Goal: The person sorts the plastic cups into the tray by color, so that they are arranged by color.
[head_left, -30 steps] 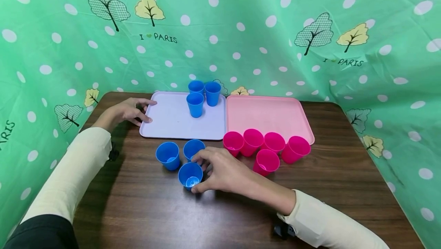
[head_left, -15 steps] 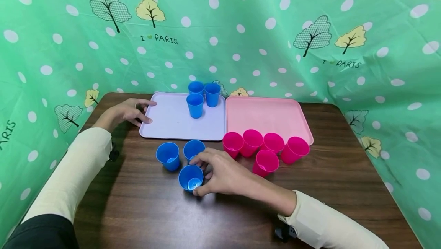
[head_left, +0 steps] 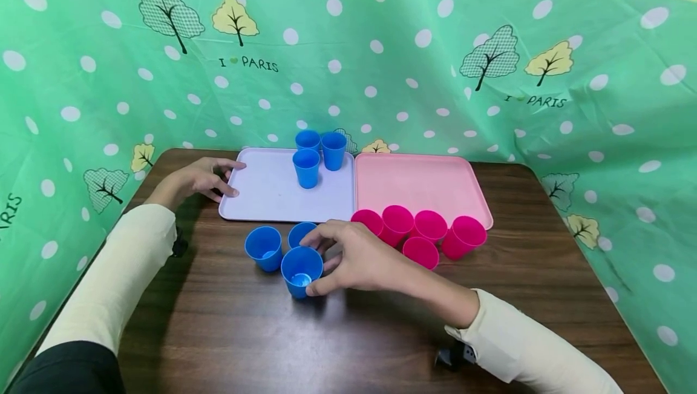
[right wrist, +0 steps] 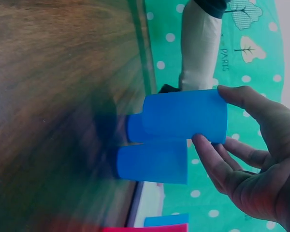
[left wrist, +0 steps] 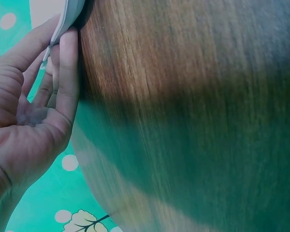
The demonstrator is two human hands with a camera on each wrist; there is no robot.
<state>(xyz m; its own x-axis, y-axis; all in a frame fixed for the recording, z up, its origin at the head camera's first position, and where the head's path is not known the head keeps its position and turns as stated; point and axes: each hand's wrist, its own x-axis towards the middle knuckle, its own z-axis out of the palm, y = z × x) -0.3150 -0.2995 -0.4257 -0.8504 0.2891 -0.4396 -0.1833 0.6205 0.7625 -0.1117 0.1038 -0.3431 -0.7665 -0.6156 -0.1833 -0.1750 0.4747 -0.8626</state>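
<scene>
My right hand point(head_left: 356, 258) pinches a blue cup point(head_left: 296, 279) near its rim, between thumb and fingers. In the right wrist view that cup point(right wrist: 186, 116) is raised off the table, standing higher than two other blue cups behind it. Those two, a left one point(head_left: 264, 252) and one partly hidden by my fingers point(head_left: 299, 233), stand on the table. My left hand point(head_left: 201, 176) grips the left edge of a lavender tray point(head_left: 261, 191); the left wrist view shows the tray edge point(left wrist: 67, 21) between thumb and fingers. Three blue cups point(head_left: 307, 170) stand close together on that tray.
A pink tray point(head_left: 416, 182) lies against the lavender one's right side. Several pink cups point(head_left: 463, 239) stand along its front edge, close beyond my right wrist. The brown wooden table point(head_left: 245, 333) is backed by a green dotted curtain point(head_left: 381, 91).
Over the last half second my right hand has lifted the blue cup off the table, rising slightly. My left hand stays on the lavender tray's edge.
</scene>
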